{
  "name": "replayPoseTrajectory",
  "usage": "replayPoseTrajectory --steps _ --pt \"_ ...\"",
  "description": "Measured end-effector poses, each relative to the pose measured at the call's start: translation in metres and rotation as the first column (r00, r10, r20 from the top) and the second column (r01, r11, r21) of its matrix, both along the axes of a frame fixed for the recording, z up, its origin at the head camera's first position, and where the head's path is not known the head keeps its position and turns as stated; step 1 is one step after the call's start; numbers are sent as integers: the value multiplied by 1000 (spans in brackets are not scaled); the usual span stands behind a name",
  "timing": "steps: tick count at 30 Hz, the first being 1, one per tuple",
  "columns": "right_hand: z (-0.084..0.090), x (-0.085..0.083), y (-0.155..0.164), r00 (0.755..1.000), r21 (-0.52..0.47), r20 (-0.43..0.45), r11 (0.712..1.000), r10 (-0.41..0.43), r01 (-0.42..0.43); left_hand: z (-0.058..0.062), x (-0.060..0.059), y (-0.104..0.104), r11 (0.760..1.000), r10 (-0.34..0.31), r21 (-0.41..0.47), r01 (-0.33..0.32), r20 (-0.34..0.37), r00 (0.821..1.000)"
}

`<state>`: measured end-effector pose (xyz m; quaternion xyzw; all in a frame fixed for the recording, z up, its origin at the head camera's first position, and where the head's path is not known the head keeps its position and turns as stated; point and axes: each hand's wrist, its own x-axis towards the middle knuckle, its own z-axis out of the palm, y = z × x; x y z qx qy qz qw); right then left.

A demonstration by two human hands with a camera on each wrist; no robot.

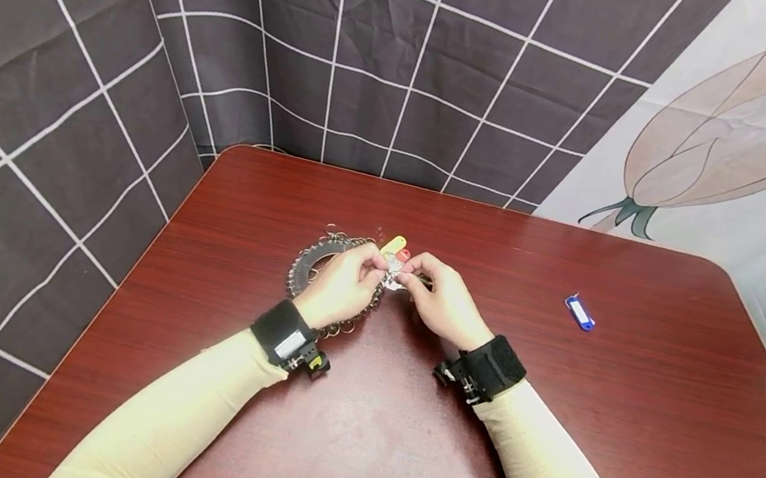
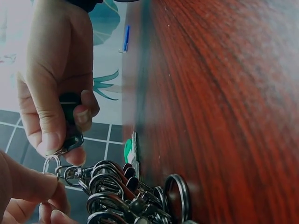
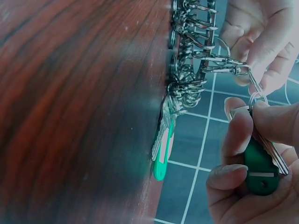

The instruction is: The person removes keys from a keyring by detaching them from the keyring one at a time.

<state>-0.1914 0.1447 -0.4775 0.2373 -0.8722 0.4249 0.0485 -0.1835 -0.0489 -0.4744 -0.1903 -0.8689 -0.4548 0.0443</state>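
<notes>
The person is working at the middle of the tabletop (image 1: 394, 444), where a large ring of metal clips (image 1: 318, 262) is lying. The left hand (image 1: 343, 283) is pinching one clip (image 3: 223, 63) between its fingers, while the right hand (image 1: 444, 300) is gripping a green key tag (image 3: 258, 163) with its key. It looks like the joining or parting step (which one is unclear); next calls for a steady clip and a fine slide of the small ring (image 3: 257, 98).
</notes>
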Motion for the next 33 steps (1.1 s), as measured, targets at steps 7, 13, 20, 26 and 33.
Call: replayPoseTrajectory --steps 7,13,20,26,33 --pt "1 1 0 1000 -5 -1 1000 -22 22 1 1 2 1000 3 0 -3 9 1000" --pt "2 1 -1 999 -33 10 998 -47 47 -2 2 4 1000 9 16 -10 45 999" --pt "1 1 -1 999 -41 23 998 -42 43 -5 1 4 999 23 41 -25 56 998" --pt "2 1 -2 999 -37 17 999 -29 29 -4 0 3 997 48 66 -51 40 998" --pt "1 0 -1 1000 -14 13 1000 -25 25 -2 1 2 997 35 70 -36 16 999"
